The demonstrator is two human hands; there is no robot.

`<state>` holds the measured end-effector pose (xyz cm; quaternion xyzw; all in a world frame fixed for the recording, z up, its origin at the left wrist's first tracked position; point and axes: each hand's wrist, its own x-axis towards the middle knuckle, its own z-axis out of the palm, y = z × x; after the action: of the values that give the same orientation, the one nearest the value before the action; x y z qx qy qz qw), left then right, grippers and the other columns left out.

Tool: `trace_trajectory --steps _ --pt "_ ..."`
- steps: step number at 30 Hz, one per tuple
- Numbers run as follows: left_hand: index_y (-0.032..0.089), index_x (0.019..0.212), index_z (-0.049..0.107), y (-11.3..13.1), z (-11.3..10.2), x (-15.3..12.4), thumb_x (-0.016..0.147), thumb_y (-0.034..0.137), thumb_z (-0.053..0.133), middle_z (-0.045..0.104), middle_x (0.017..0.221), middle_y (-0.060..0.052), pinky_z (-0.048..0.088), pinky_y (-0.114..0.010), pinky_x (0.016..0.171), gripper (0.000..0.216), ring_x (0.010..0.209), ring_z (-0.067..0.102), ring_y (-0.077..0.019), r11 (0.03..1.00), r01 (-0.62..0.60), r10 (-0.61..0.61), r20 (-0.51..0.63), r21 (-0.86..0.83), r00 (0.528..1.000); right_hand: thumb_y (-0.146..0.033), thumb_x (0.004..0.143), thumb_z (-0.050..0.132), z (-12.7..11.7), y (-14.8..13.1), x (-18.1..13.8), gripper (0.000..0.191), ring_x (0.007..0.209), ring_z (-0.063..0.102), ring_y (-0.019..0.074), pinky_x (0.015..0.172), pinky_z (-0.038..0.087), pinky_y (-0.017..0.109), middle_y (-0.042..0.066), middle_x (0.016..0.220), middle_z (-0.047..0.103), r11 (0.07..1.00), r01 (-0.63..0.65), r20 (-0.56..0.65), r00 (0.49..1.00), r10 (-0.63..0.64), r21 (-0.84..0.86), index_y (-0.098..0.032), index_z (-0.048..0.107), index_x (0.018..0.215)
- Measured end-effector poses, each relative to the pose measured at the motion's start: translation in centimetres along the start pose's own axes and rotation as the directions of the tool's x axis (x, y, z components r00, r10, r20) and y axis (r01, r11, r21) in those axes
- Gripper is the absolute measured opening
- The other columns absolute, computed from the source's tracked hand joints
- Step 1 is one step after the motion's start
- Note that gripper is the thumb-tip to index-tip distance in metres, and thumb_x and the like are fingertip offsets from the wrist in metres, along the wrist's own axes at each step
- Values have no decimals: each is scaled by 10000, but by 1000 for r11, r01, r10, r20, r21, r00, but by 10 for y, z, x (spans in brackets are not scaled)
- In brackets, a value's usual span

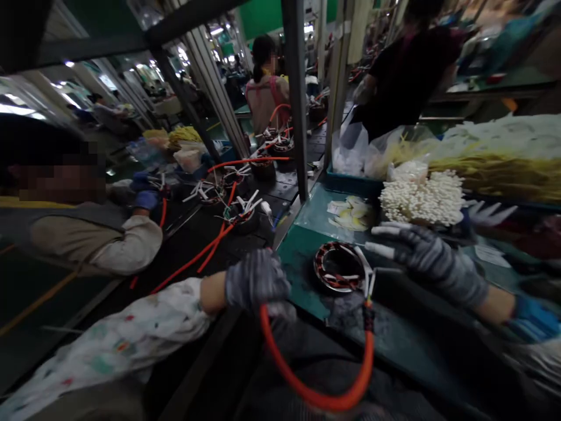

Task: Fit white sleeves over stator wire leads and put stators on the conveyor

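Observation:
My left hand point(258, 280), in a grey striped glove, is closed around one end of a thick orange cable point(322, 400). The cable hangs in a U below the bench edge and rises to a motor stator point(339, 268), a metal ring with copper windings lying on the green bench. Dark binding and thin white-sleeved leads point(370, 280) join cable and ring. Right of the ring, my right hand point(432, 260) hovers with its fingers stretched out and nothing seen in them. White wrapping covers its fingertips. They point toward the ring without visibly touching it.
A bundle of white sleeves point(423, 196) stands behind my right hand, near yellow strands point(499, 178). Flat yellowish pieces point(350, 213) lie behind the ring. On the left, a dark conveyor point(280, 188) carries several stators with orange cables. A co-worker's gloved hand point(146, 196) works beside it. A metal post point(295, 99) rises ahead.

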<state>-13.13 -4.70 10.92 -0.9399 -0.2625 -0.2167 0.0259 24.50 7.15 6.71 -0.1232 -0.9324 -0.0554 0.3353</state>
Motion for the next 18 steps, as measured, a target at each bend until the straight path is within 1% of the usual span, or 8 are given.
trace_trajectory --steps 2,4,7,9,11,12,15,18 --pt "249 728 670 27 39 15 964 536 686 601 573 15 391 -344 508 372 521 524 -168 984 -179 173 162 25 972 -324 1088 497 -22 -27 -11 329 1346 652 272 1080 575 482 80 1391 730 995 -27 79 997 19 99 -329 729 1322" --pt "259 853 738 49 72 31 940 523 729 631 610 21 380 -351 481 278 530 554 -173 927 -370 369 331 -62 868 -496 1071 510 -32 -52 -28 352 1444 578 308 1183 501 534 64 1446 710 987 7 183 982 -37 161 -320 760 1244" --pt "277 1033 782 50 94 54 988 520 684 762 836 -8 521 -351 654 265 746 688 -180 792 -577 610 304 -199 732 -449 1042 590 -32 -61 -64 309 1400 607 299 1241 423 526 53 1326 778 1000 3 192 981 3 -26 -301 764 1250" --pt "275 1209 762 23 95 69 1028 566 613 798 1183 -61 561 -413 949 373 1053 724 -231 814 -570 580 224 -113 783 -318 1027 632 -30 -50 -87 302 1332 650 269 1226 428 505 34 1249 809 988 -12 150 988 35 -155 -300 733 1312" --pt "270 1366 699 -16 95 80 1020 639 599 698 1469 -100 451 -530 1188 516 1370 616 -320 917 -397 380 215 43 900 -258 1032 629 -29 -36 -98 319 1304 673 247 1193 455 488 -4 1242 816 976 -4 120 992 30 -217 -350 712 1325" --pt "283 1357 703 -34 98 82 1022 613 617 682 1501 -85 387 -551 1255 477 1452 561 -324 937 -337 306 251 88 918 -243 1043 613 -29 -29 -97 332 1311 674 233 1175 471 476 -25 1275 808 975 9 134 991 21 -221 -382 702 1331" --pt "365 1351 699 -66 111 78 1042 518 642 702 1487 -4 314 -503 1330 349 1471 566 -238 945 -311 255 364 102 896 -304 1073 584 -23 -16 -68 385 1397 626 240 1119 527 469 -11 1476 718 987 56 273 962 -14 -149 -379 638 1446" --pt "401 1418 656 -59 116 64 1039 551 638 714 1470 3 315 -450 1344 408 1394 628 -186 937 -335 283 353 95 892 -417 1043 645 -3 -4 -19 410 1342 656 259 1081 571 444 47 1482 713 990 142 397 907 -138 19 -291 678 1431"
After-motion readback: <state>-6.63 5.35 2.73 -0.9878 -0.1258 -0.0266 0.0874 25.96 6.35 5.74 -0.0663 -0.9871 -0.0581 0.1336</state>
